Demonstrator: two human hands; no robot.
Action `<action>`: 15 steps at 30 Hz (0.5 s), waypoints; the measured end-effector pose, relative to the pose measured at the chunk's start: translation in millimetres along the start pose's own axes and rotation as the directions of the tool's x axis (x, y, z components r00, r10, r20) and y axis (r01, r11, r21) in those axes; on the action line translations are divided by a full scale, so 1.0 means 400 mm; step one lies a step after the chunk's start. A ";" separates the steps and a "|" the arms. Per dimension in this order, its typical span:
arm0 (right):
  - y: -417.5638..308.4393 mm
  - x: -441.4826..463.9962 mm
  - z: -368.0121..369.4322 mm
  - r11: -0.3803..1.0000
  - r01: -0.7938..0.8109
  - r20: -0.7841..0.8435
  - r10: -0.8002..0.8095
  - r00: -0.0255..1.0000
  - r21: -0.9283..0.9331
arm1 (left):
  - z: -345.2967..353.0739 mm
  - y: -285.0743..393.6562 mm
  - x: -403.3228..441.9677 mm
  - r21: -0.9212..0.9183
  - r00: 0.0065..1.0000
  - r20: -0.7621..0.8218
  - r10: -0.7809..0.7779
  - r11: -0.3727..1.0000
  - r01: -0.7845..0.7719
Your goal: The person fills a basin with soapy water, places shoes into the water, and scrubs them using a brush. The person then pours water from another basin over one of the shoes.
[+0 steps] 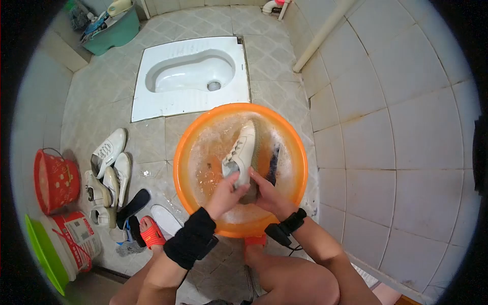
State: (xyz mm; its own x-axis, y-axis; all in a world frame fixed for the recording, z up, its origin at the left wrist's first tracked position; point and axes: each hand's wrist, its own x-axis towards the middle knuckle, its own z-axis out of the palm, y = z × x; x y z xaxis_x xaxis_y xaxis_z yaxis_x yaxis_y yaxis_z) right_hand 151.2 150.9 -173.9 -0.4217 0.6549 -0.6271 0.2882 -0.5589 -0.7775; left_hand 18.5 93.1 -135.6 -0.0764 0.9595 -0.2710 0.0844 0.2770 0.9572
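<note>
A white lace-up shoe (243,148) is held over the orange basin (181,195), toe pointing away from me and its sole turned to the right. My left hand (226,195) grips it by the ankle opening, with fingers inside the collar. At the heel and sole side, my right hand (269,195) holds it too; some of its fingers are hidden beneath the shoe. Foamy water (208,147) fills the basin. A dark, long object (274,161) lies in the suds right of the shoe, its kind unclear.
Several white shoes (108,152) stand left of the basin, near insoles (134,206). A red bucket (57,182) and a white-and-red bucket (76,239) line the left wall. Beyond the basin is a squat toilet (188,104); a tiled wall (366,137) rises on the right.
</note>
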 end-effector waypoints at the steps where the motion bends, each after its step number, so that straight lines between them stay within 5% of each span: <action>1: 0.003 -0.003 -0.002 0.997 -0.010 0.026 0.008 1.000 0.076 | 0.023 -0.028 -0.005 -0.126 0.998 0.016 0.062 0.990 -0.060; 2: 0.008 -0.008 -0.002 0.988 -0.025 0.050 0.018 0.999 0.151 | 0.034 -0.057 -0.006 -0.280 0.993 0.091 -0.081 0.954 0.104; 3: 0.013 -0.013 -0.002 0.974 -0.042 0.076 0.026 0.997 0.224 | 0.035 -0.068 -0.015 -0.285 0.992 0.091 -0.084 0.953 0.107; 4: 0.018 -0.016 0.000 0.974 -0.046 0.078 0.030 0.997 0.221 | 0.031 -0.077 -0.025 -0.008 0.967 0.113 -0.226 0.974 0.228; 5: 0.024 -0.017 0.001 0.964 -0.059 -0.064 0.044 0.997 -0.260 | 0.026 -0.089 -0.034 0.271 0.926 0.096 -0.365 0.905 0.328; 6: 0.028 -0.015 0.002 0.727 -0.123 -0.193 -0.013 0.981 -0.675 | 0.027 -0.113 -0.045 0.270 0.926 0.095 -0.365 0.905 0.329; 7: 0.039 -0.010 0.003 0.726 -0.123 -0.191 -0.011 0.982 -0.676 | 0.031 -0.149 -0.058 0.354 0.940 0.034 -0.338 0.884 0.305; 9: 0.059 0.003 0.003 0.358 -0.158 -0.222 -0.146 0.964 -0.920 | 0.027 -0.218 -0.062 0.436 0.951 -0.026 -0.307 0.853 0.287; 13: 0.063 0.041 -0.010 0.265 -0.060 -0.087 -0.092 0.992 -0.962 | 0.010 -0.264 -0.051 0.295 0.940 -0.127 -0.316 0.893 0.340; 15: 0.129 0.085 -0.029 -0.061 0.163 0.170 -0.139 0.976 -0.985 | 0.008 -0.273 -0.046 0.276 0.946 -0.150 -0.287 0.907 0.319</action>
State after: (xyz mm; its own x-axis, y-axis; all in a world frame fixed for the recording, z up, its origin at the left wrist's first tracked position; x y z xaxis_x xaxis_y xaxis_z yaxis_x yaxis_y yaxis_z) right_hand 161.6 150.2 -235.9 -0.5979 0.6299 -0.4957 0.7602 0.6416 -0.1016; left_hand 14.1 45.3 -235.3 -0.2460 0.8209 -0.5153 0.3267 0.5708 0.7533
